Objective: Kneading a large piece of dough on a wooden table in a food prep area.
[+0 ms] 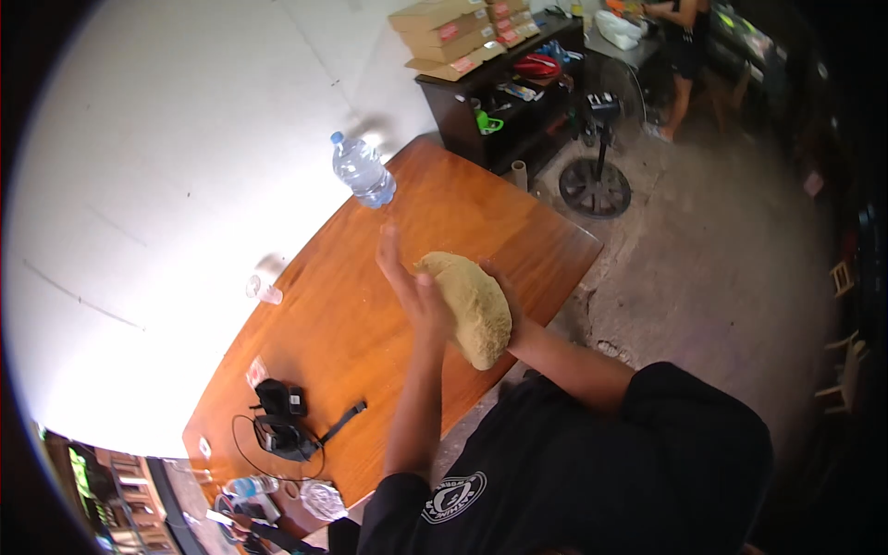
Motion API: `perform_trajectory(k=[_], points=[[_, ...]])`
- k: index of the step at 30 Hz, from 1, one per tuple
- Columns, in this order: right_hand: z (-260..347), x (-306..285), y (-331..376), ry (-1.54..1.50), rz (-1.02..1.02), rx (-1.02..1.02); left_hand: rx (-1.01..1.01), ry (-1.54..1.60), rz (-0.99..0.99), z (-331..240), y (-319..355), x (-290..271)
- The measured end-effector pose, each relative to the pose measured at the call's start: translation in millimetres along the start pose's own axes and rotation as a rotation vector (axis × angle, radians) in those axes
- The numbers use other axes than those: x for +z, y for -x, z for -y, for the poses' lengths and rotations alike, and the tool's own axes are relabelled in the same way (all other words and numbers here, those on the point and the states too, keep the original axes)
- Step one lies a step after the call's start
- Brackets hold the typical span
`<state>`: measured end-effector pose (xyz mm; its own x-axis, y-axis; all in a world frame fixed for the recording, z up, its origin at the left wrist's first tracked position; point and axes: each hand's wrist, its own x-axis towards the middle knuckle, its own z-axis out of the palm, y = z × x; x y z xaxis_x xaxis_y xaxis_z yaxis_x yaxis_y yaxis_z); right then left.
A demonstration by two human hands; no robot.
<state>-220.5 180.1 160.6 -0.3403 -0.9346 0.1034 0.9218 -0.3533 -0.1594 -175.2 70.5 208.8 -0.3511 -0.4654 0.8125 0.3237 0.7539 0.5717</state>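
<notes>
A person in a black shirt stands at the edge of a wooden table [370, 324] and holds a big tan lump of dough [472, 310] up in the air above it, between both hands. The left hand [407, 277] is flat and open, fingers stretched out straight, its palm pressed against the left side of the lump. The right hand [507, 310] is mostly hidden behind the dough; only its edge and wrist show, cupped against the far right side, so the lump is gripped from two sides rather than clenched in a fist. The dough is rounded, rough on the surface, and it hangs clear of the tabletop near the table's right edge.

Farther along the table a clear plastic water bottle [363, 171] with a blue cap stands near the far corner, well apart from the hands. By the left edge sits a small clear cup [263, 289]. Nearer the person's side lies a black device with a strap and cable [287, 421], and beyond it a second small bottle [250, 485] lying on its side.

Off the table, a dark shelf unit [499, 102] carries stacked cardboard boxes [453, 32], a standing fan [597, 176] is on the concrete floor beside it, and another person sits far off at the back
</notes>
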Motion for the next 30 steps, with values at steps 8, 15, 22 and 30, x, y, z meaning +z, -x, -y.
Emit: perform_trajectory(k=[8,15,22,30], points=[[45.5,-10.5,11.0,-0.107,0.128,0.067,0.013,-0.172,0.360,-93.9,-88.4,-5.5],[64.0,-35.3,13.4,-0.290,-0.172,0.070,0.184,0.064,-0.349,-74.4,-65.3,44.6],[108.5,-29.4,26.0,-0.171,-0.065,0.250,-0.045,0.399,-0.400,-9.4,-17.1,68.7],[148.3,-27.7,11.5,0.353,-0.315,0.085,-0.453,-0.177,-0.236,-65.7,-0.3,86.3]])
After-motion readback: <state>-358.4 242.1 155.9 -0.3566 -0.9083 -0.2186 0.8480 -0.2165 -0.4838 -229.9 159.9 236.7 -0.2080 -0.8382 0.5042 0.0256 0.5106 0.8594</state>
